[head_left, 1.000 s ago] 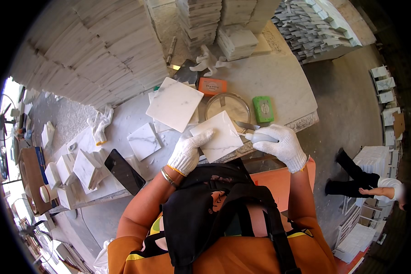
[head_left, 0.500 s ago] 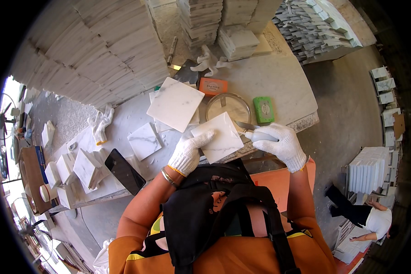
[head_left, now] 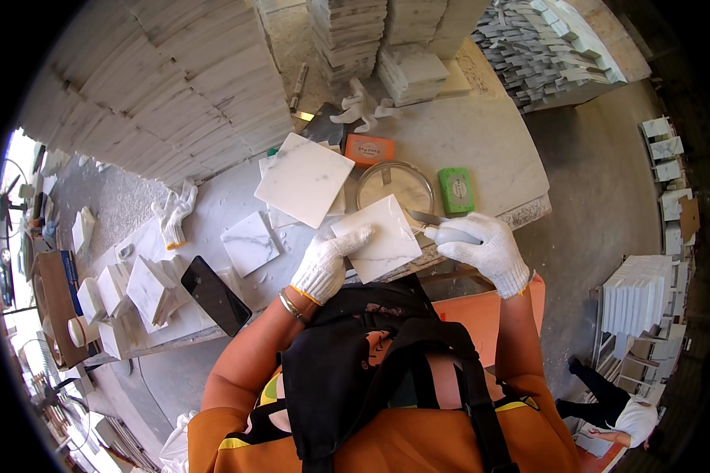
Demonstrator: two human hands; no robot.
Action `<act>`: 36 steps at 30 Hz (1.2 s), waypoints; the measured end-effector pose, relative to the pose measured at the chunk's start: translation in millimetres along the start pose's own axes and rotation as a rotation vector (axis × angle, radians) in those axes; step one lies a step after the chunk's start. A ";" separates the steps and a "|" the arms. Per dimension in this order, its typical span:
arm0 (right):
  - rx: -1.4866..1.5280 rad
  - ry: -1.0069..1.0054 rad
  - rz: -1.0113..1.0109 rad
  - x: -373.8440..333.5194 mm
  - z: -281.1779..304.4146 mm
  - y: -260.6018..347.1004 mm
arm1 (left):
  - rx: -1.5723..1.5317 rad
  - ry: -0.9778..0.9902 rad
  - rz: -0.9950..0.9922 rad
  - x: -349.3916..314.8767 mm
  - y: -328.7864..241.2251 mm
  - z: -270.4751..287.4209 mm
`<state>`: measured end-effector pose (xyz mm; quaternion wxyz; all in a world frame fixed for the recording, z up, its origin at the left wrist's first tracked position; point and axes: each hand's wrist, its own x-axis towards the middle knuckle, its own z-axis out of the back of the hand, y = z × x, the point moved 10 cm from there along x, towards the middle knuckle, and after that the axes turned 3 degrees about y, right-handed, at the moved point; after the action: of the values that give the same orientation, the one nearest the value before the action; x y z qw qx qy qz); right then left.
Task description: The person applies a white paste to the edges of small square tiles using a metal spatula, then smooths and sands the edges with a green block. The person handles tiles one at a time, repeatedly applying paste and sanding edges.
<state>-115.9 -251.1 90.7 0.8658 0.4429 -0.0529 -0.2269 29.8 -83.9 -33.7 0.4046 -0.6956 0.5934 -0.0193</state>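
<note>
My left hand point(head_left: 323, 266), in a white knit glove, grips the left edge of a square white marble tile point(head_left: 380, 246) with grey veins, thumb on its face. The tile is tilted in front of my chest. My right hand point(head_left: 485, 251), gloved too, is closed round the pale handle of a metal-bladed scraper point(head_left: 425, 217). Its blade lies close by the tile's upper right edge; whether they touch I cannot tell. Just beyond is a round clear dish point(head_left: 394, 183), partly covered by the tile. A larger white tile point(head_left: 304, 180) rests on other tiles to its left.
An orange box point(head_left: 368, 149) and a green box point(head_left: 455, 190) lie by the dish. Loose white gloves point(head_left: 360, 105), a dark phone point(head_left: 215, 295) and a veined tile point(head_left: 250, 243) are on the table. Tall tile stacks point(head_left: 166, 87) stand behind. At right, a person point(head_left: 635, 418) bends near stacked tiles.
My hands, the tile and the scraper have barely moved. The person at the far right has shifted lower in the view and leans over.
</note>
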 end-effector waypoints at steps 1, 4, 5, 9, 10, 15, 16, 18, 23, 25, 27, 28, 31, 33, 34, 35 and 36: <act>0.005 -0.002 -0.001 0.1 0.1 -1.0 | 0.004 0.005 -0.001 -0.2 -0.4 -0.4; -0.017 -0.008 0.009 1.8 1.2 0.9 | 0.026 0.018 -0.007 0.5 -0.4 0.7; -0.016 -0.006 0.013 2.6 1.1 2.2 | 0.035 0.021 -0.009 0.9 -0.2 1.3; -0.002 -0.006 0.018 4.1 0.6 4.3 | 0.032 0.019 -0.005 0.5 1.4 2.1; 0.002 -0.008 0.017 4.0 0.8 4.1 | 0.034 0.018 -0.007 0.6 1.4 2.0; -0.014 -0.004 0.022 4.0 -1.1 -2.5 | 0.037 0.021 -0.001 0.1 -0.1 -0.8; -0.020 -0.010 0.031 3.9 -1.1 -3.3 | 0.037 0.019 0.002 0.0 0.3 -0.6; -0.037 -0.003 0.024 4.0 -0.9 -2.9 | 0.037 0.017 0.000 -0.2 0.3 -0.1; -0.016 -0.012 0.010 5.0 2.4 6.8 | 0.057 0.036 -0.002 1.0 0.2 -0.3; -0.013 -0.007 0.014 6.1 3.0 9.2 | 0.076 0.040 -0.008 0.7 -0.5 -0.6; -0.025 -0.009 0.030 6.8 3.1 10.6 | 0.087 0.043 -0.013 0.3 -1.6 -1.7; -0.031 -0.010 0.038 6.8 3.2 11.4 | 0.089 0.046 -0.015 -0.3 -2.6 -3.0; -0.006 -0.008 0.031 7.8 2.6 13.6 | 0.084 0.044 -0.016 -0.7 -2.5 -3.9; 0.005 -0.003 0.028 8.1 2.2 13.6 | 0.078 0.040 -0.015 -0.9 -1.9 -3.6; 0.011 0.000 0.026 8.2 2.0 13.4 | 0.076 0.037 -0.015 -0.9 -1.7 -3.4; 0.006 -0.001 0.024 8.3 1.9 12.6 | 0.073 0.034 -0.014 -1.0 -1.5 -3.1; 0.001 -0.001 0.022 8.2 1.7 11.1 | 0.075 0.033 -0.010 -1.0 -1.3 -3.2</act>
<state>-105.2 -250.4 99.6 0.8680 0.4427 -0.0582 -0.2173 28.9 -84.8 -30.3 0.4206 -0.6823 0.5954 -0.0550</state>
